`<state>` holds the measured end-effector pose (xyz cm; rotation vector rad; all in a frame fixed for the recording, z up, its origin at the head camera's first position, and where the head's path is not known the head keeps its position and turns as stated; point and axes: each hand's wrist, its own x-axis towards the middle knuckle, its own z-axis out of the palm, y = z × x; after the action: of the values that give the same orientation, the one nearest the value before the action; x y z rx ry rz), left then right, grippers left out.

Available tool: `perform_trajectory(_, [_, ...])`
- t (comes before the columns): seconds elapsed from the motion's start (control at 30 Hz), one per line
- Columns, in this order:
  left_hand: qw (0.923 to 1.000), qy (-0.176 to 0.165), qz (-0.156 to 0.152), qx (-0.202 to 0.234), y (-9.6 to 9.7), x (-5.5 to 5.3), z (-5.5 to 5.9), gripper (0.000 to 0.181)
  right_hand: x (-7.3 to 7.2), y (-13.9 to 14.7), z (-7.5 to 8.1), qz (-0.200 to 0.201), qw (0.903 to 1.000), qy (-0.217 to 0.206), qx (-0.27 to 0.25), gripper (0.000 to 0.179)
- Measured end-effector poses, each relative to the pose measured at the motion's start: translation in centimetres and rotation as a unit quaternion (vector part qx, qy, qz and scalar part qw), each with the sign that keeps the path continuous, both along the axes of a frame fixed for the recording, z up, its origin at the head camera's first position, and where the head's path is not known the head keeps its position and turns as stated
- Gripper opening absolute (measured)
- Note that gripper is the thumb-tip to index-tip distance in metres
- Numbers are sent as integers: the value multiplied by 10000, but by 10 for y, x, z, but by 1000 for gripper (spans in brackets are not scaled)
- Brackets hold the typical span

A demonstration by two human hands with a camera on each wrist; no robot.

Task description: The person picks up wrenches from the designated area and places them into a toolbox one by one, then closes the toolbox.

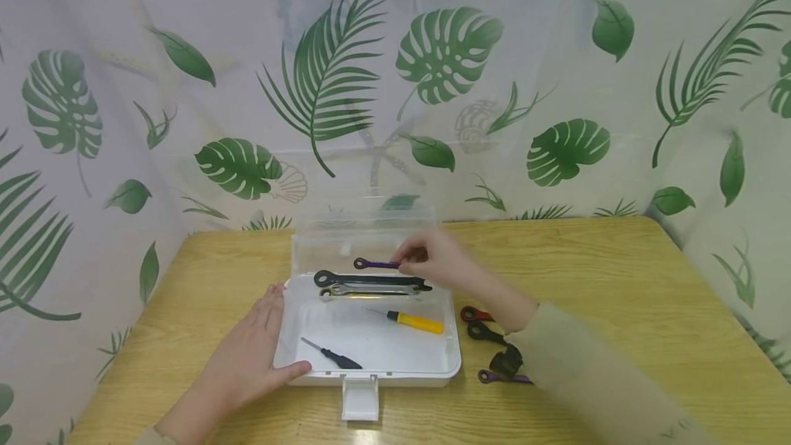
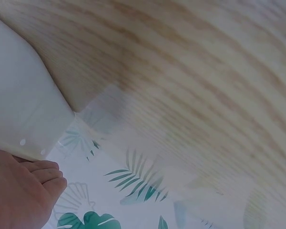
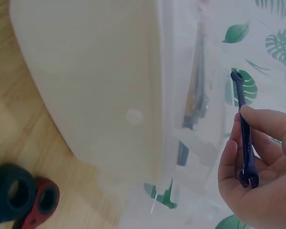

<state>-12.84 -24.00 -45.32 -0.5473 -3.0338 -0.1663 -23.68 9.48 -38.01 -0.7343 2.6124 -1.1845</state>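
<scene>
A small purple wrench [image 1: 374,264] is pinched between the thumb and fingers of my right hand [image 1: 446,261], above the rear of the white toolbox [image 1: 371,378]. In the right wrist view, the wrench [image 3: 246,136] shows its ring end up and its open jaw end down. My left hand [image 1: 250,345] rests along the box's left side, fingers straight, thumb on the front rim. Inside lie a black wrench [image 1: 364,281], silver wrenches [image 1: 373,290], a yellow-handled screwdriver [image 1: 420,323] and a black screwdriver [image 1: 340,360].
The box's clear lid [image 1: 364,222] stands raised at the back; its white latch [image 1: 360,400] hangs down in front. Right of the box lie a red wrench [image 1: 474,314], a black wrench [image 1: 482,332] and another purple wrench [image 1: 494,377], partly hidden by the right arm.
</scene>
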Motion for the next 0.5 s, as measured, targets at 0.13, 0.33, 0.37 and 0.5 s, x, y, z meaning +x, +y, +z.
perform_trajectory(0.13, [10000,-11,-7,15,0,-1,0,123,-1,-7,-7,156,9998,67,86,12])
perform_trajectory(0.33, [10000,-47,9,21,0,-1,0,122,-1,-12,-16,280,9995,74,148,13])
perform_trajectory(0.37, [10000,-51,18,16,0,-1,0,122,-1,-13,-16,274,9995,41,132,13])
perform_trajectory(0.5, [10000,-51,5,39,0,0,0,122,-1,-15,-19,261,9996,-22,118,13])
